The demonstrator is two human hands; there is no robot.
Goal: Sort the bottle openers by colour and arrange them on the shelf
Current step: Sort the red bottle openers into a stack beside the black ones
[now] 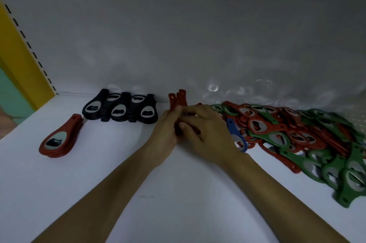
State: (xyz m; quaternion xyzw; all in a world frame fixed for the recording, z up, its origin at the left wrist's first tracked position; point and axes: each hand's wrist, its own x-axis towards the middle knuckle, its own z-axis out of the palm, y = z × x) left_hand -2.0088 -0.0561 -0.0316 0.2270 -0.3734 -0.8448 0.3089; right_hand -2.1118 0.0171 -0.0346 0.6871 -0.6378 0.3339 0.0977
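Left hand [166, 130]: my fingers curl round the red bunch [177, 100] from its left side. I grip it at mid-shelf, close to the back.
Right hand [206, 133]: my thumb and curled fingers close on the same bunch from the right, and the two hands meet over it.
Red bunch: several red openers are held together, slim ends up and fanned slightly. Only these ends show above my fingers, because my hands cover the heads.
Red stack [59, 139]: red openers lie flat, one on another, at the far left of the shelf [178, 193]. The wide end faces me, and the stack is well apart from my hands.
Black row [120, 109]: black openers lie side by side against the back, alternating head and tail. They sit between the red stack and my left hand.
Blue opener [236, 135]: a single blue opener lies just beside my right hand at the pile's left edge, partly hidden behind that hand.
Pile [297, 133]: unsorted red and green openers overlap in a heap. It runs from just right of my right hand to the right edge, and the green ones lie nearest me.
Obstruction: my right hand and forearm hide the pile's near-left fringe.
Back panel [178, 34]: a grey wall behind the shelf carries faint glints above the pile.
Yellow post [19, 48]: a slotted upright stands at the left end.
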